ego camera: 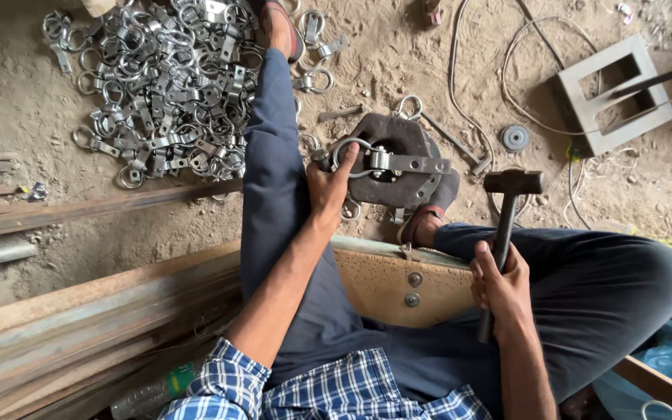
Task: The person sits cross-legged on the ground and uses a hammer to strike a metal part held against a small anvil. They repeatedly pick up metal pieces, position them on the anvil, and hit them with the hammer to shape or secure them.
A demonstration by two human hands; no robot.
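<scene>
The person sits low on a worn wooden seat (383, 284) set on the sandy floor (398, 54), one leg stretched out to the left and the other folded to the right, so that the dark, heavy iron block (398, 140) serving as an anvil sits between the feet, within reach of both arms. Up to the left sprawls a large heap of galvanised ring clamps (157, 85), close beside the outstretched leg, which looks like a handy place for the free arm to drop or pick pieces. Long rusty steel bars (79, 210) lie along the left side, out of the way of the swing. On the block rests a single ring clamp (386, 162), its strap lying flat across the top and its ring hanging off the near-left edge. The left hand (328, 183) is clamped on that ring, thumb and fingers pinching it, seemingly to keep the piece from jumping on the block. The right hand (499, 284) is wrapped tight round the lower handle of a hammer (507, 218), head raised and held just to the right of the block, well apart from the clamp. A square steel frame (616, 93) and loose wire (507, 70) lie beyond.
</scene>
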